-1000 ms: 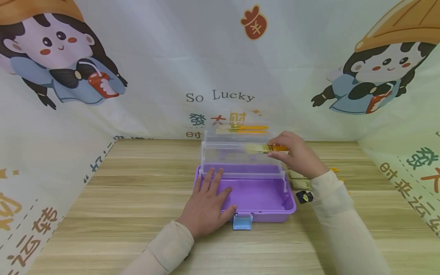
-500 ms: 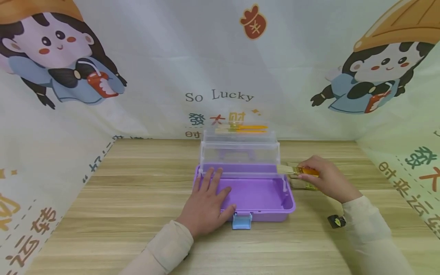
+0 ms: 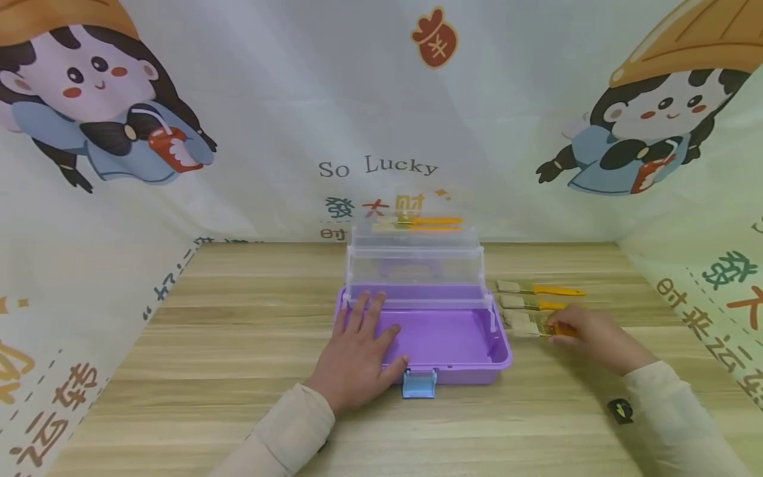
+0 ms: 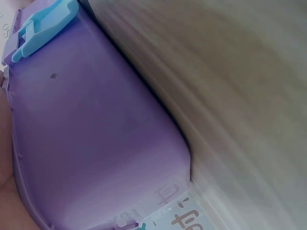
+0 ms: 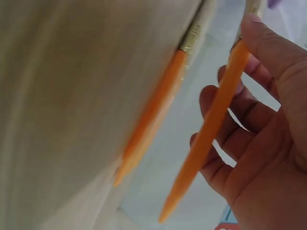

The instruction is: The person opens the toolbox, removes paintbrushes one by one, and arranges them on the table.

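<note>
My right hand (image 3: 596,336) pinches a paintbrush (image 3: 527,325) by its orange handle, low over the table right of the purple box (image 3: 503,361). In the right wrist view the thumb lies near the ferrule and the brush handle (image 5: 211,127) slants across the fingers. Beside it in the head view lie a paintbrush (image 3: 560,290) and another paintbrush (image 3: 518,302), bristles toward the box. My left hand (image 3: 360,358) rests with spread fingers on the box's left side. Two paintbrushes (image 3: 438,220) sit in the raised clear top tray (image 3: 366,238).
A second clear tray (image 3: 411,265) stands raised behind the box's purple base. A light blue latch (image 3: 420,384) hangs at the front. The wooden table (image 3: 208,371) meets a printed cloth backdrop (image 3: 280,132) at the back and sides.
My right hand has carried the brush from in front of the clear trays rightward and down to the brushes on the table. My left hand has stayed on the box.
</note>
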Demonstrator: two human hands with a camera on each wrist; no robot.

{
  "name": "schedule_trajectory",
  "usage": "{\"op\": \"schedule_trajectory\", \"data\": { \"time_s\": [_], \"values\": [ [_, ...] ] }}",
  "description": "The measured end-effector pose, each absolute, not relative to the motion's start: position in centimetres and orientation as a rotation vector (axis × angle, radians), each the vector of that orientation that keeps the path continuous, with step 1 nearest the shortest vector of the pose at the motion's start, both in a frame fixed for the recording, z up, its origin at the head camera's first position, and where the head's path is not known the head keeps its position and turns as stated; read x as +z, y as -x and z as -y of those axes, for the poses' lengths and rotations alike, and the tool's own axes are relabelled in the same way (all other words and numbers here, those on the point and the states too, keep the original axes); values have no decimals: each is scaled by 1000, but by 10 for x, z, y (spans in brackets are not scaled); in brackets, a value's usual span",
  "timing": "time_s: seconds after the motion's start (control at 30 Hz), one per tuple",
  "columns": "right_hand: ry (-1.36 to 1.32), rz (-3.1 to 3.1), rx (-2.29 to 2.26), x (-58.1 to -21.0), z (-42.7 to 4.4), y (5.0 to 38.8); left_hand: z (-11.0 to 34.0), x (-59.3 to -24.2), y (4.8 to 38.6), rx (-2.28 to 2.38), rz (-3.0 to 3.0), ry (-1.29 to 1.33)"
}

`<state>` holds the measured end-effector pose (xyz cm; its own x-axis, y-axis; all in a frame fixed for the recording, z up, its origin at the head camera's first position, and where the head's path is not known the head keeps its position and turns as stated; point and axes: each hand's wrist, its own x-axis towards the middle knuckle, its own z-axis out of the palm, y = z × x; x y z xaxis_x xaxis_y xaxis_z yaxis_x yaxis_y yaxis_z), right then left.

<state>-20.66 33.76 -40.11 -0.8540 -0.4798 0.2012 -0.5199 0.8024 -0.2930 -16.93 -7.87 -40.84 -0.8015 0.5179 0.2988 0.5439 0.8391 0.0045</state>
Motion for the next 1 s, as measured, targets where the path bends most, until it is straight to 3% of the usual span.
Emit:
{"op": "schedule_trajectory", "data": {
  "time_s": [0.73, 1.0],
  "values": [
    [-848, 3050, 539, -405, -335, 209, 79, -409, 170, -121, 2751, 795],
    [-858, 3004, 518, -367, -318, 218, 79, -409, 170, -127, 2723, 805]
  ]
}}
